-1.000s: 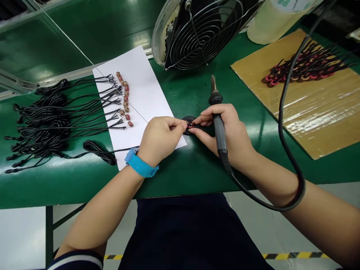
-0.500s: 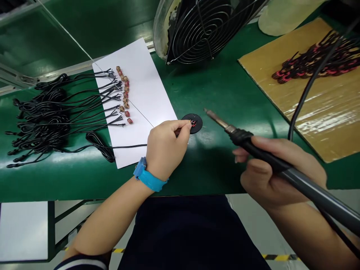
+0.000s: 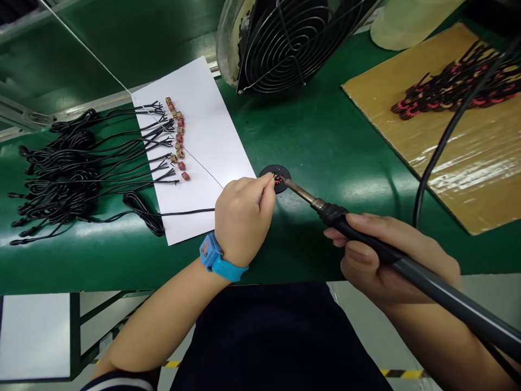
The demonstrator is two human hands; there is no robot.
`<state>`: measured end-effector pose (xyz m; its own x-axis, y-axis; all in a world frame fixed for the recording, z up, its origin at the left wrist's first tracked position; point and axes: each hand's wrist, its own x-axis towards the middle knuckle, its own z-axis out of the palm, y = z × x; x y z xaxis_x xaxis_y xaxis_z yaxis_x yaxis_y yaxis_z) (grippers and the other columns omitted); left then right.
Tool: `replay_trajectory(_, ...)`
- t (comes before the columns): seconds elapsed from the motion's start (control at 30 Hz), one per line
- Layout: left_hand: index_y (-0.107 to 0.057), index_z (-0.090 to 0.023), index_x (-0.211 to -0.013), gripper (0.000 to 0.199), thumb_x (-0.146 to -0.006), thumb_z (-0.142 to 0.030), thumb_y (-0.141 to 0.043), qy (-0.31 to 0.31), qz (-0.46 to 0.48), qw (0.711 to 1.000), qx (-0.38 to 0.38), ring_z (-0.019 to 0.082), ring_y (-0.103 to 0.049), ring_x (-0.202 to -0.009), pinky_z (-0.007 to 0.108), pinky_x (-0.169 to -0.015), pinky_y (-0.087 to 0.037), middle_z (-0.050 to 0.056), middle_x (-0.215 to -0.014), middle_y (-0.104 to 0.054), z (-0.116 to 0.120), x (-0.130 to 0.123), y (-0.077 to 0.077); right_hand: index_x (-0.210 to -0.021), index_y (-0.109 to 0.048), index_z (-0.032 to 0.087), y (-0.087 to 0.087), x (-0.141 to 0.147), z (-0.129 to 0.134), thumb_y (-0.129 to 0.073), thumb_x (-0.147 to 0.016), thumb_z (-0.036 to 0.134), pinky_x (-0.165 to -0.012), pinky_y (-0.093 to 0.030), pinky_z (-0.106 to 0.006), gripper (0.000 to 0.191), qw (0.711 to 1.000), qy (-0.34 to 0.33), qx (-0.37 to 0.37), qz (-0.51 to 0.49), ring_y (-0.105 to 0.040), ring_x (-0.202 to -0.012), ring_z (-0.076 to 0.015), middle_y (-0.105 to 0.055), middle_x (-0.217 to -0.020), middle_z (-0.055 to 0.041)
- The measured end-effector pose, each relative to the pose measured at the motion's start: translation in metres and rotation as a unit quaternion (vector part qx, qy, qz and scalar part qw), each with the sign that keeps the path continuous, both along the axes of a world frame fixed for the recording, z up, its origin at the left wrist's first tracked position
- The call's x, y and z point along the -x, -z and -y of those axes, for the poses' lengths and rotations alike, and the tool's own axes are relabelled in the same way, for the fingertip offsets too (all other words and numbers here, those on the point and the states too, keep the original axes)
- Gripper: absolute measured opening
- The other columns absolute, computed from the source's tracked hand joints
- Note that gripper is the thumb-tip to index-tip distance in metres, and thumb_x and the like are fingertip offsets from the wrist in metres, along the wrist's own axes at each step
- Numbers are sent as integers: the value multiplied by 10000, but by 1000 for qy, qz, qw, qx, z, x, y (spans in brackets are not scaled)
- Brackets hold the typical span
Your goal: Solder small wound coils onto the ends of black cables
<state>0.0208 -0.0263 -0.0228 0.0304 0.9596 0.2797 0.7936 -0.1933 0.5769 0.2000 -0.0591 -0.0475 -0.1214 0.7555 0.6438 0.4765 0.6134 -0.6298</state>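
Note:
My left hand (image 3: 243,217), with a blue band at the wrist, pinches a small part with red and black bits (image 3: 278,178) over a round black disc (image 3: 283,187). The fingers hide most of what they hold. A black cable (image 3: 187,212) runs under this hand from the left, and a thin solder wire (image 3: 199,164) also reaches it. My right hand (image 3: 391,260) is wrapped round a soldering iron (image 3: 368,240), whose tip is at the right side of the small part; contact is too small to tell.
Left, coiled black cables (image 3: 77,168) lie with stripped ends on white paper (image 3: 211,125), beside several small reddish coils (image 3: 179,138). A fan (image 3: 295,51) stands behind. Right, cardboard (image 3: 431,146) bears a pile of black and red parts (image 3: 451,87); the iron's cord crosses it.
My right hand has moved left with the soldering iron, bringing its tip from right of the disc to the small part. My left hand keeps its pinch and has turned slightly.

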Motion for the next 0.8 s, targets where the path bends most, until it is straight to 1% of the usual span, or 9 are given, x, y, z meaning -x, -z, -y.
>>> replay_trajectory(0.1,-693,-125,-947,207,-890,-188,-504,11,-39,998,-52,141,-617,-736,259,-714,-469,49,-785,-701,1,0,3,-1255,-566,189,-1,1,1,-645,-764,118,-469,-528,-245,503,998,-39,-57,-16,-644,-637,-152,-651,-796,-47)
replay_trajectory(0.2,-687,-105,-941,191,-883,-162,-514,19,-79,990,-114,137,-594,-685,256,-672,-450,49,-750,-691,0,1,7,-1239,-574,216,-2,3,2,-625,-774,100,-523,-546,-247,483,999,-26,-23,-30,-648,-686,-134,-648,-828,-18)
replay_trajectory(0.27,-687,-91,-927,182,-875,-139,-519,23,-106,984,-144,137,-577,-654,257,-647,-433,46,-713,-680,-1,1,9,-1240,-571,220,-2,3,3,-622,-770,84,-556,-551,-243,492,999,-29,-15,-30,-647,-712,-121,-647,-847,-4)
replay_trajectory(0.37,-687,-91,-925,174,-868,-128,-527,24,-137,976,-165,137,-556,-632,261,-628,-410,37,-677,-665,-2,1,11,-1245,-564,210,-2,3,4,-621,-755,51,-584,-550,-229,518,999,-34,-12,-23,-645,-743,-105,-645,-868,4)
replay_trajectory(0.53,-682,-94,-934,164,-856,-119,-539,26,-161,966,-199,140,-540,-633,268,-610,-389,36,-681,-657,-2,1,14,-1266,-544,205,-3,2,5,-611,-751,31,-620,-554,-221,547,999,-39,-13,-11,-646,-775,-98,-643,-909,5)
replay_trajectory(0.8,-652,-105,-984,184,-880,-132,-503,35,-177,961,-208,141,-543,-656,276,-625,-379,38,-704,-653,-2,3,16,-1275,-536,211,-3,3,4,-616,-749,39,-632,-559,-214,558,999,-40,-2,-8,-647,-778,-95,-644,-912,11)
